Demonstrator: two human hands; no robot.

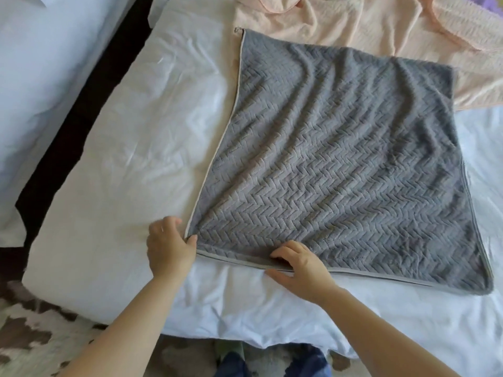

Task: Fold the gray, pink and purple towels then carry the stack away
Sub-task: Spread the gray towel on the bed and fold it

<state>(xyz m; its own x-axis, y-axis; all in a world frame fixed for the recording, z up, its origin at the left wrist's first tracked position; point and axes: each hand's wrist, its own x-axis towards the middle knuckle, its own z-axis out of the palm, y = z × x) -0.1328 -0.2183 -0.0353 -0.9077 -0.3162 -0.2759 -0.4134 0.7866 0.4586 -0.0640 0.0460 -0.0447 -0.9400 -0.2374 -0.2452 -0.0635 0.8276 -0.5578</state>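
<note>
1. The left hand (170, 244), at lower left of centre, has its fingers curled and its thumb laid on the near left corner of the gray towel (340, 172), pinching that corner.
2. The right hand (299, 263), just right of it at lower centre, holds the towel's near hem. Its curled fingers lie on top of the hem and its thumb reaches under the edge, so the hem is pinched between them.
3. Both bare forearms come up from the bottom edge of the frame, and the hands are near each other along the same hem.
4. The gray towel fills the middle and right of the frame. It lies spread flat, with a herringbone weave, a few long wrinkles and a pale binding along its left and near edges.
5. It lies on white bedding (130, 148) that covers the middle of the frame.
6. The towel's far edge overlaps the pink towel (367, 36), which lies rumpled along the top of the frame.
7. A sliver of purple cloth (490, 2) shows in the upper right corner, too little of it to tell more.
8. At upper left a dark gap (68, 126) runs diagonally between the bedding and a pale pillow (35, 63).
9. A brown-and-cream patterned rug (30, 336) shows at lower left.
</note>
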